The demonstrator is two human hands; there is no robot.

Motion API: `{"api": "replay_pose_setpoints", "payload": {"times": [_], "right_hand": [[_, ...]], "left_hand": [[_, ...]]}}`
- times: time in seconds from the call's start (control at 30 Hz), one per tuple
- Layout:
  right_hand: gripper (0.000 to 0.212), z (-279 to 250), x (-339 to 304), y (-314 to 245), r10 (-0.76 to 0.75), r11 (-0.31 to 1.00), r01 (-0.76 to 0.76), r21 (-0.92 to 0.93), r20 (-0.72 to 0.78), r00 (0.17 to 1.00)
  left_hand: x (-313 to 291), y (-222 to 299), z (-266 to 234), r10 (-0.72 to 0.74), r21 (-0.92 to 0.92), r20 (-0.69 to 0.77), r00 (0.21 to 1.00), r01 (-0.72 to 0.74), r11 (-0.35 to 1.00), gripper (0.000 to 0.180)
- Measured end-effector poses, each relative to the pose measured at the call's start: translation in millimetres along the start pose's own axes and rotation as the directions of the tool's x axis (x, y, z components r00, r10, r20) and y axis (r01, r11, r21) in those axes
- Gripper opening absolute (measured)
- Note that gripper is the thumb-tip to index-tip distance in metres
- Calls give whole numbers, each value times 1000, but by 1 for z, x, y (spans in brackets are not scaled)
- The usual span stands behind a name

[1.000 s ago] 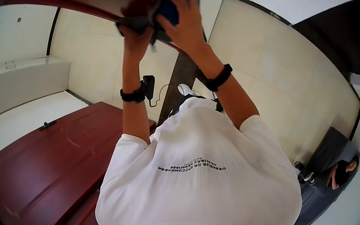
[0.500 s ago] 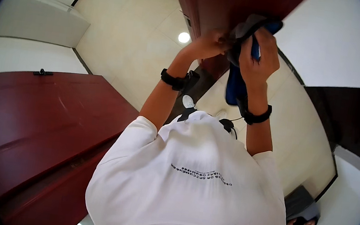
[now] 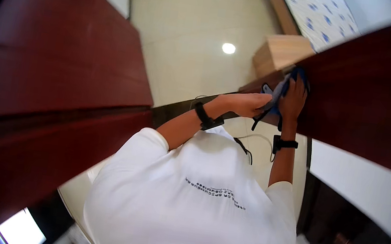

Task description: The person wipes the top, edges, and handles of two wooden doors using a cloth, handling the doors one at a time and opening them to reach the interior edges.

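Note:
A soft blue, grey and black fabric item (image 3: 279, 90) is bunched between my two hands, up against the edge of a dark red door (image 3: 356, 99) on the right. I cannot make out its exact kind. My left hand (image 3: 251, 104) reaches across from the left, its fingers closed on the grey part. My right hand (image 3: 292, 102) has its fingers over the upper blue part, pressing it close to the door surface. A dark strap hangs below the item. Both wrists wear black bands.
Another dark red door (image 3: 64, 65) stands at the left. Beyond the doorway are a pale tiled floor (image 3: 187, 37), a light wooden box (image 3: 288, 53) and a bed surface with a blue-patterned cover (image 3: 320, 15). A thin cable (image 3: 260, 136) runs near my front.
My view has turned, so the right door now stretches further right and the bed and wooden box show. My hands, still on the fabric item, have moved lower and right.

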State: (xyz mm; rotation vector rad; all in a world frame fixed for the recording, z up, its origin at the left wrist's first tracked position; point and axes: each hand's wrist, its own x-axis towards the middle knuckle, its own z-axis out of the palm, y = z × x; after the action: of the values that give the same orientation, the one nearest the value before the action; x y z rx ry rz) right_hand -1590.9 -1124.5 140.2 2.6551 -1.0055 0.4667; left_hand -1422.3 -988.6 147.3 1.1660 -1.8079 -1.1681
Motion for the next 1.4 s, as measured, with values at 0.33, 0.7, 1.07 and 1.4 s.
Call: {"api": "replay_pose_setpoints", "payload": {"times": [0.33, 0.7, 1.07, 1.4], "right_hand": [[42, 97, -9, -168, -581, 107, -753, 649, 656, 482], [40, 214, 72, -316, -986, 151, 568, 809, 82, 145], [70, 168, 116, -420, -582, 752, -347, 560, 318, -748], [42, -19, 133, -500, -830, 430, -766, 478, -125, -543]], "left_hand": [[-102, 26, -15, -268, 50, -228, 936, 286, 957, 61], [-152, -57, -17, -446, -445, -893, -63, 286, 849, 49], [-236, -33, 29, -368, -313, -250, -896, -285, 906, 30], [-304, 23, 41, 185, -153, -315, -931, 242, 958, 76]]}}
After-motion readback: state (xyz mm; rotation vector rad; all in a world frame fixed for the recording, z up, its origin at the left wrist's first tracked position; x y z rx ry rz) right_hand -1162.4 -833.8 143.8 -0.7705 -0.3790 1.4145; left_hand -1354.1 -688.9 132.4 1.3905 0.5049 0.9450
